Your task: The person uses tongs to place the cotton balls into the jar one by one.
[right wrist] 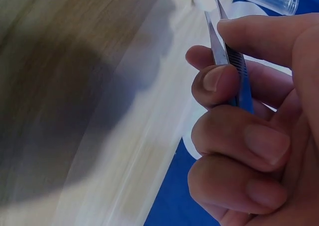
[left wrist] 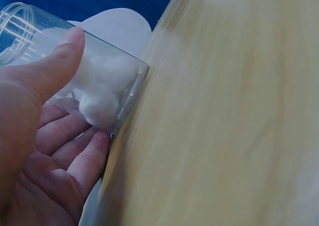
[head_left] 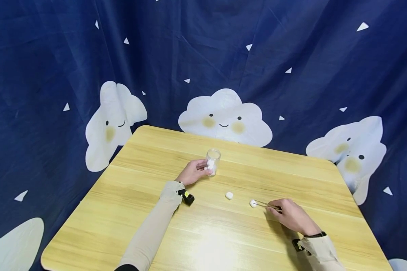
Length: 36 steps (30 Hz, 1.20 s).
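Note:
My left hand [head_left: 192, 172] holds a clear jar [head_left: 213, 161] upright on the table, thumb on one side and fingers on the other. Several white cotton balls [left wrist: 99, 104] sit inside the jar, whose mouth has no lid on it. With my right hand [head_left: 294, 217] I grip metal tweezers [right wrist: 218, 44] between thumb and curled fingers. The tweezer tips are at a cotton ball [head_left: 253, 203] on the right; whether they pinch it or only touch it, I cannot tell. Between that ball and the jar, another cotton ball [head_left: 229, 195] lies on the table.
The wooden table [head_left: 132, 188] has rounded corners, and its far edge runs behind the jar. A dark blue curtain [head_left: 162, 45] with white clouds hangs around it. Small black wrist cameras [head_left: 187, 197] are strapped to both forearms.

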Tool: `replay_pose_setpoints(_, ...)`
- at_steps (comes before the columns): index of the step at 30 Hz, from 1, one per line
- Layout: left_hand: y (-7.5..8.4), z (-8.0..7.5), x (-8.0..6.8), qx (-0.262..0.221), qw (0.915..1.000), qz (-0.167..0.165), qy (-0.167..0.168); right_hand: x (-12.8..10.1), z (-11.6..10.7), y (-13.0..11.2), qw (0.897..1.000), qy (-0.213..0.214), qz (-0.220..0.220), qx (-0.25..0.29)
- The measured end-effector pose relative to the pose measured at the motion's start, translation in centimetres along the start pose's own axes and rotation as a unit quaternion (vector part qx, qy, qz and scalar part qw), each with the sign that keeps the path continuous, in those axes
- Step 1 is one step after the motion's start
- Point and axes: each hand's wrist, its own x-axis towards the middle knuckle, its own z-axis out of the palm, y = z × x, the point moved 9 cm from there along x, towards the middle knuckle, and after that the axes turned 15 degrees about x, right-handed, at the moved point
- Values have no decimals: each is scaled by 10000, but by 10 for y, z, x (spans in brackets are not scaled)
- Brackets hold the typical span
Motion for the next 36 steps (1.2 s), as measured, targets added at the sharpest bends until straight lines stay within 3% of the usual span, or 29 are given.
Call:
replay_pose_setpoints(10,1,-1,-2,2,10000,-8,38,3,5,2,9998,-42,-145,123)
replay_pose_setpoints(18,0,0,-2,-40,10000,2,43,4,1,2,9996,171,-190,-78)
replay_pose_setpoints(36,-2,1,0,-6,10000,-1,-6,14,-2,-6,9989,312,-339,3)
